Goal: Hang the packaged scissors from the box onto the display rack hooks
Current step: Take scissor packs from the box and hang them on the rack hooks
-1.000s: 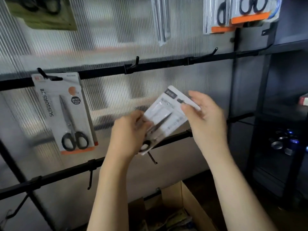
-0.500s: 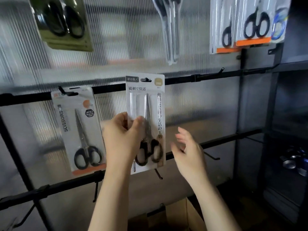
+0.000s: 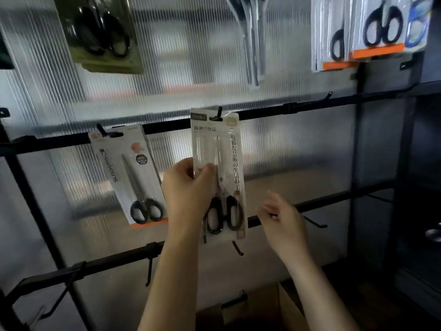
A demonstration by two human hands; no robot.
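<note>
A white pack of black-handled scissors point(image 3: 228, 163) hangs upright with its top slot over a black hook point(image 3: 218, 112) on the middle rail point(image 3: 262, 113). My left hand point(image 3: 188, 189) pinches the pack's left edge, thumb on its front. My right hand point(image 3: 281, 218) hovers to the right of the pack, fingers loosely curled, holding nothing. A cardboard box point(image 3: 257, 309) shows at the bottom edge; its contents are out of view.
Another scissors pack point(image 3: 130, 177) hangs tilted on the hook to the left. More packs point(image 3: 367, 32) hang on the upper row. Bare hooks point(image 3: 325, 97) stick out along the middle rail and the lower rail point(image 3: 315, 222). A dark shelf unit point(image 3: 420, 187) stands at the right.
My left hand raised the pack and its slot went over the hook. My right hand, which held the pack's top a second ago, let go and hangs beside it.
</note>
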